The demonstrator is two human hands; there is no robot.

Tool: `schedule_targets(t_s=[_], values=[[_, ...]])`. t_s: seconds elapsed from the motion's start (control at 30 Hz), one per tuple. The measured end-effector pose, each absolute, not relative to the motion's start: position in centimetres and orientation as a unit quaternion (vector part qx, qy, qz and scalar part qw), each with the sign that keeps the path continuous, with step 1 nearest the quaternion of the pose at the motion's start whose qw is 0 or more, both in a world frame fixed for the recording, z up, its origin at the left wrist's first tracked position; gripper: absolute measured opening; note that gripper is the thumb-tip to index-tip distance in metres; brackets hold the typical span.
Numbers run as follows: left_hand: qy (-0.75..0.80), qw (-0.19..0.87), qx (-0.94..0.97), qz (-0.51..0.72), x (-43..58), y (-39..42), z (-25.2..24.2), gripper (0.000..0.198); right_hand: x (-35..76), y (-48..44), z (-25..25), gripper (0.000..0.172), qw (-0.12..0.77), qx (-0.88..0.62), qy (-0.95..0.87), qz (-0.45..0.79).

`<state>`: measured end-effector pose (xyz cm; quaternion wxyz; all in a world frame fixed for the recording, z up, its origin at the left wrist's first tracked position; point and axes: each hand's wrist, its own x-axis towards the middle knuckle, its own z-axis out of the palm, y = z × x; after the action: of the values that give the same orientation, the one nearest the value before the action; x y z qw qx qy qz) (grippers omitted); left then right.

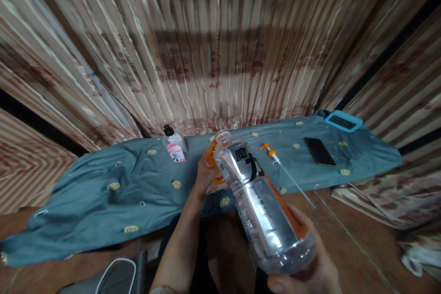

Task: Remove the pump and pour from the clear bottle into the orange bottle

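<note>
In my right hand [312, 264] is a big clear plastic bottle [263, 211] with a silver and orange label, gripped near its base. It is tilted, its open mouth pointing away from me and slightly left. My left hand [206, 167] is closed around an orange bottle [211, 155], mostly hidden behind the clear bottle and my fingers. The two bottles' tops are close together; whether they touch or liquid flows, I cannot tell. Right of them, an orange-and-white pump head [270, 152] with a long clear tube lies on the cloth, the tube overhanging the front edge.
Blue-grey cloth [148, 202] with yellow pineapple prints covers a long narrow surface. A clear bottle with a black pump and pink label [175, 147] stands left. A dark phone [319, 151] and a blue-framed case [343, 121] lie right. Striped curtains [220, 55] hang close behind.
</note>
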<state>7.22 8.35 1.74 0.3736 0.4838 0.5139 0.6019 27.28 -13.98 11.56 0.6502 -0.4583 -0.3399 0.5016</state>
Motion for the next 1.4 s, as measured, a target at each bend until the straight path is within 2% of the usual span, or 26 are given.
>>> schedule_targets(t_s=[0.1, 0.23, 0.33, 0.4, 0.5, 0.63, 0.83, 1.03, 1.13, 1.2, 1.4], values=[[0.515, 0.363, 0.487, 0.605, 7.2, 8.5, 1.6, 0.045, 29.4, -12.9, 9.8, 0.091, 0.628, -0.394, -0.478, 0.472], [0.488, 0.362, 0.502, 0.616, 7.1, 8.6, 1.4, 0.049, 31.3, -12.0, 8.1, 0.102, 0.609, -0.327, -0.58, 0.431], [0.478, 0.361, 0.51, 0.617, 6.9, 8.7, 1.2, 0.051, 30.2, -12.5, 8.7, 0.093, 0.624, -0.343, -0.551, 0.435], [0.478, 0.363, 0.515, 0.611, 6.9, 8.6, 1.1, 0.052, 28.8, -13.1, 9.7, 0.085, 0.66, -0.415, -0.443, 0.443], [0.469, 0.372, 0.516, 0.613, 6.9, 8.6, 1.1, 0.055, 27.6, -13.5, 10.6, 0.088, 0.672, -0.457, -0.375, 0.446], [0.481, 0.377, 0.501, 0.613, 7.1, 8.7, 1.2, 0.055, 27.9, -13.1, 10.7, 0.089, 0.671, -0.425, -0.424, 0.436], [0.5, 0.352, 0.508, 0.607, 7.3, 8.8, 1.3, 0.047, 26.9, -13.4, 11.7, 0.099, 0.688, -0.48, -0.268, 0.473], [0.533, 0.332, 0.513, 0.584, 7.2, 8.9, 1.6, 0.041, 27.0, -13.6, 11.7, 0.103, 0.675, -0.491, -0.291, 0.469], [0.531, 0.338, 0.514, 0.582, 7.3, 8.8, 1.9, 0.042, 28.7, -13.2, 10.2, 0.094, 0.665, -0.475, -0.342, 0.465], [0.528, 0.343, 0.511, 0.584, 7.4, 8.7, 2.1, 0.043, 30.1, -12.9, 8.9, 0.089, 0.639, -0.428, -0.439, 0.463], [0.538, 0.347, 0.504, 0.579, 7.4, 8.6, 2.5, 0.046, 32.3, -12.6, 6.9, 0.09, 0.614, -0.429, -0.499, 0.436]])
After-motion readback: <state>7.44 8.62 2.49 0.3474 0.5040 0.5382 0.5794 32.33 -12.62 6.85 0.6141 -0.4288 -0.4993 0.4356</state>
